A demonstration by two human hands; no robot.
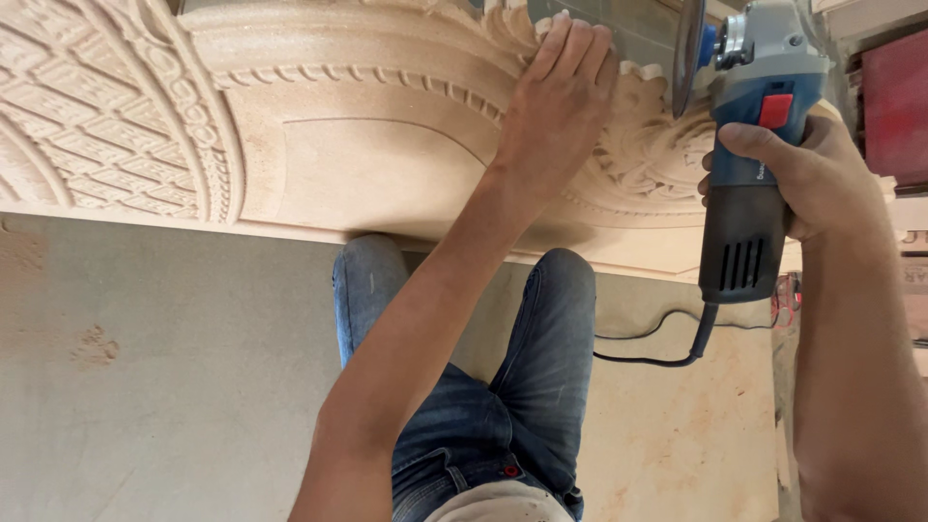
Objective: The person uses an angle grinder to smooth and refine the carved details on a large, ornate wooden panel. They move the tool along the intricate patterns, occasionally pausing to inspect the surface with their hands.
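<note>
Stone slab [367, 164], carved, pale tan, stretched across the upper part of the view: lattice pattern at the left, rope borders, a smooth arched field in the middle, leafy scrollwork at the right. Dusty floor [164, 387] below it. Legs in blue jeans [522, 387] bent under the slab's near edge. Angle grinder [749, 145], blue and black with a red switch, held upright at the right over the scrollwork, disc at the top, black cord [657, 348] trailing down to the floor. Right hand [812, 174] wrapped tight round the grinder's body, thumb across the front. Left hand [561, 92] laid flat and open on the scrolled edge just beside the disc, fingers together, gripping nothing.
</note>
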